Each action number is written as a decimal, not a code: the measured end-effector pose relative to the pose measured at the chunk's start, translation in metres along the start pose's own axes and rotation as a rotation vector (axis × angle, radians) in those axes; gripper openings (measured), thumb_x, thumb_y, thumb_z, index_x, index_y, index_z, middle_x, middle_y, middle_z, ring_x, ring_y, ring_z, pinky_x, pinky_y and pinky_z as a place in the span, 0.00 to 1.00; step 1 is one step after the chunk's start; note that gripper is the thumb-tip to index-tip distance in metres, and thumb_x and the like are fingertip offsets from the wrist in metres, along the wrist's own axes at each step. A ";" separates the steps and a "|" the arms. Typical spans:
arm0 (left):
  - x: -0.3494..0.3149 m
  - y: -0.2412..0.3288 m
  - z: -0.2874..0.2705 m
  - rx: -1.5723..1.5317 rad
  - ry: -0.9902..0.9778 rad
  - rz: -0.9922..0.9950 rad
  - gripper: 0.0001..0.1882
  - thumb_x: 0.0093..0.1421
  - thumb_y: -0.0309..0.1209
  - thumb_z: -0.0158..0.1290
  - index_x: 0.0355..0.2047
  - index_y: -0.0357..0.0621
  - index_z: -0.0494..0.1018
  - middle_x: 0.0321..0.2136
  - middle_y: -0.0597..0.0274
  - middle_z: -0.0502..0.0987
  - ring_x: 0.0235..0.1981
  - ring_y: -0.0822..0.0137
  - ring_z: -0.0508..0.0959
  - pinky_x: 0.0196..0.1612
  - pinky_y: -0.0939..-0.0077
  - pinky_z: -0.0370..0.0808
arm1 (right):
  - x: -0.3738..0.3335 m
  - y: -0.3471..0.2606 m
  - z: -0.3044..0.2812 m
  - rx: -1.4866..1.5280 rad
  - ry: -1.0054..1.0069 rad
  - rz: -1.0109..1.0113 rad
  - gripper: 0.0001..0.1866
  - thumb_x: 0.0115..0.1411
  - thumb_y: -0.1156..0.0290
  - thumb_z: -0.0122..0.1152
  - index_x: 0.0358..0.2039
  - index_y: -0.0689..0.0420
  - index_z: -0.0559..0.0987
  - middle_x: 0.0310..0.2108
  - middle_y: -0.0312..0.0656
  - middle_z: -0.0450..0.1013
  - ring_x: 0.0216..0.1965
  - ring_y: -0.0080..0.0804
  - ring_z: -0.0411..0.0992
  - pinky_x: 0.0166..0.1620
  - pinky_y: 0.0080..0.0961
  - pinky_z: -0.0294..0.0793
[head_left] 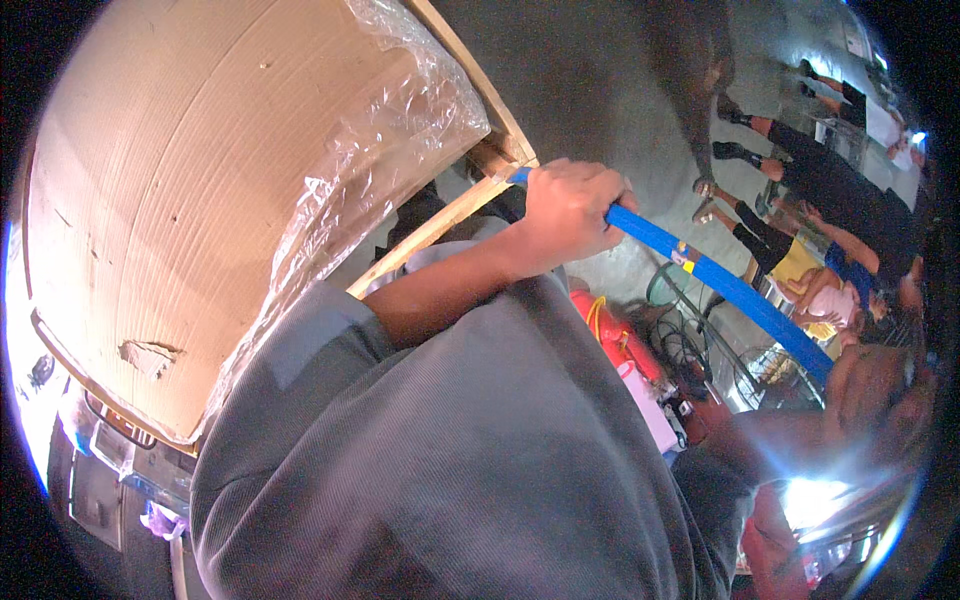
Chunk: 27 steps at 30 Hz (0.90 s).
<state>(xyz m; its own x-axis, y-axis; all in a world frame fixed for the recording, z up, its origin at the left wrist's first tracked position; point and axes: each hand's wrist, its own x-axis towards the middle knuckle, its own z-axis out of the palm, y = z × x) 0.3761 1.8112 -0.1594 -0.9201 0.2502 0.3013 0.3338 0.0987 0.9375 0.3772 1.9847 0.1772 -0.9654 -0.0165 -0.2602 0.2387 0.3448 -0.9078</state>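
Note:
My left hand (575, 210) is closed round a long blue bar (715, 275) near its left end. That end touches or lies close against the corner of a wooden frame (510, 130); the exact contact is hidden. Small yellow and red marks show midway along the bar, which looks curved in this view. At its other end, on the far right, my right hand (868, 388) grips the bar, though blur and glare obscure the fingers. Beside my left forearm stands a large cardboard-faced panel (200, 200) with torn clear plastic film (375, 160) along its edge.
A red cylinder (615, 335), a pink box (648, 405) and tangled dark cables (690, 335) lie to the right, below the bar. Several people stand on the grey floor (590, 80) at the upper right, one in a yellow garment (797, 265). The panel has a torn patch (150, 357).

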 end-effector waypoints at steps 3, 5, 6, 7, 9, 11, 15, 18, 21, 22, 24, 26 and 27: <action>-0.006 0.001 0.005 0.039 -0.086 0.112 0.10 0.37 0.33 0.63 0.20 0.55 0.72 0.16 0.68 0.72 0.18 0.62 0.76 0.23 0.65 0.70 | -0.057 0.045 -0.009 0.147 0.312 -0.097 0.36 0.69 0.56 0.50 0.63 0.75 0.55 0.18 0.34 0.54 0.10 0.15 0.51 0.16 0.16 0.55; -0.011 0.001 0.012 0.082 -0.148 0.191 0.11 0.36 0.34 0.63 0.20 0.55 0.72 0.16 0.69 0.71 0.19 0.64 0.76 0.23 0.67 0.69 | -0.105 0.085 -0.012 0.055 0.695 -0.111 0.38 0.68 0.54 0.50 0.62 0.78 0.57 0.11 0.27 0.53 0.10 0.15 0.49 0.16 0.17 0.52; -0.015 0.000 0.014 0.096 -0.182 0.222 0.12 0.36 0.34 0.64 0.20 0.55 0.71 0.16 0.69 0.70 0.20 0.65 0.75 0.24 0.68 0.68 | -0.127 0.102 -0.013 0.019 0.818 -0.037 0.37 0.68 0.54 0.51 0.61 0.78 0.59 0.11 0.27 0.52 0.09 0.16 0.49 0.16 0.18 0.53; -0.019 0.000 0.017 0.116 -0.227 0.257 0.12 0.35 0.35 0.64 0.20 0.55 0.71 0.17 0.69 0.69 0.20 0.66 0.75 0.24 0.69 0.68 | -0.146 0.117 -0.014 -0.186 0.958 0.029 0.37 0.67 0.54 0.52 0.60 0.77 0.60 0.11 0.27 0.52 0.09 0.17 0.50 0.16 0.19 0.54; -0.029 -0.001 0.019 0.144 -0.247 0.310 0.11 0.38 0.36 0.62 0.20 0.55 0.70 0.17 0.71 0.67 0.20 0.69 0.73 0.25 0.72 0.66 | -0.173 0.138 -0.011 -0.215 0.951 -0.001 0.34 0.66 0.54 0.54 0.58 0.75 0.64 0.11 0.28 0.53 0.09 0.18 0.51 0.16 0.21 0.55; -0.037 -0.004 0.023 0.149 -0.197 0.390 0.09 0.40 0.36 0.60 0.20 0.55 0.70 0.17 0.71 0.67 0.20 0.70 0.72 0.25 0.72 0.65 | -0.193 0.162 0.008 0.234 0.648 -0.275 0.31 0.65 0.54 0.56 0.53 0.72 0.68 0.10 0.29 0.54 0.09 0.18 0.51 0.16 0.22 0.56; -0.053 -0.009 0.030 0.236 -0.202 0.486 0.07 0.43 0.36 0.59 0.20 0.55 0.70 0.16 0.73 0.66 0.21 0.72 0.72 0.26 0.74 0.64 | -0.236 0.225 0.021 0.645 0.592 -0.316 0.23 0.63 0.53 0.57 0.40 0.65 0.75 0.10 0.30 0.55 0.10 0.20 0.52 0.17 0.24 0.56; -0.059 -0.016 0.036 0.346 -0.246 0.579 0.07 0.44 0.36 0.59 0.20 0.55 0.71 0.17 0.73 0.66 0.21 0.73 0.72 0.26 0.75 0.63 | -0.271 0.288 0.022 0.643 0.667 -0.210 0.20 0.62 0.52 0.57 0.32 0.60 0.75 0.11 0.31 0.56 0.11 0.22 0.52 0.20 0.27 0.55; -0.068 -0.019 0.042 0.414 -0.321 0.629 0.07 0.45 0.37 0.59 0.20 0.55 0.71 0.17 0.74 0.67 0.20 0.73 0.72 0.26 0.75 0.63 | -0.294 0.338 0.038 0.516 0.816 0.031 0.19 0.62 0.53 0.57 0.31 0.59 0.76 0.13 0.34 0.60 0.14 0.24 0.55 0.23 0.29 0.58; -0.071 -0.018 0.042 0.424 -0.358 0.636 0.07 0.46 0.37 0.59 0.20 0.55 0.71 0.17 0.74 0.68 0.20 0.73 0.72 0.26 0.75 0.63 | -0.299 0.347 0.047 0.716 0.831 -0.036 0.17 0.62 0.54 0.58 0.32 0.58 0.77 0.14 0.34 0.61 0.15 0.25 0.56 0.24 0.30 0.59; -0.074 -0.015 0.042 0.447 -0.451 0.605 0.08 0.45 0.37 0.60 0.20 0.55 0.71 0.16 0.74 0.68 0.19 0.72 0.72 0.25 0.74 0.63 | -0.302 0.352 0.056 0.882 0.833 -0.127 0.16 0.62 0.55 0.59 0.33 0.57 0.77 0.14 0.34 0.61 0.15 0.25 0.57 0.23 0.32 0.61; -0.074 -0.009 0.041 0.470 -0.563 0.545 0.08 0.44 0.37 0.61 0.20 0.55 0.71 0.16 0.74 0.68 0.19 0.71 0.72 0.25 0.73 0.64 | -0.298 0.342 0.059 0.794 0.826 -0.188 0.16 0.62 0.56 0.61 0.35 0.57 0.77 0.14 0.33 0.60 0.14 0.25 0.57 0.22 0.32 0.63; -0.071 -0.006 0.041 0.450 -0.559 0.530 0.09 0.44 0.36 0.62 0.20 0.56 0.71 0.15 0.73 0.67 0.19 0.71 0.72 0.25 0.72 0.64 | -0.294 0.333 0.058 0.721 0.787 -0.258 0.17 0.62 0.55 0.61 0.35 0.57 0.76 0.13 0.33 0.60 0.13 0.25 0.57 0.21 0.30 0.62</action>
<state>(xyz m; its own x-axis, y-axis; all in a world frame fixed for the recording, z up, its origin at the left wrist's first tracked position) 0.4478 1.8323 -0.1934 -0.4270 0.7919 0.4365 0.8441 0.1760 0.5064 0.7469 2.0497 -0.0676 -0.7306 0.6826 0.0157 -0.2227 -0.2165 -0.9505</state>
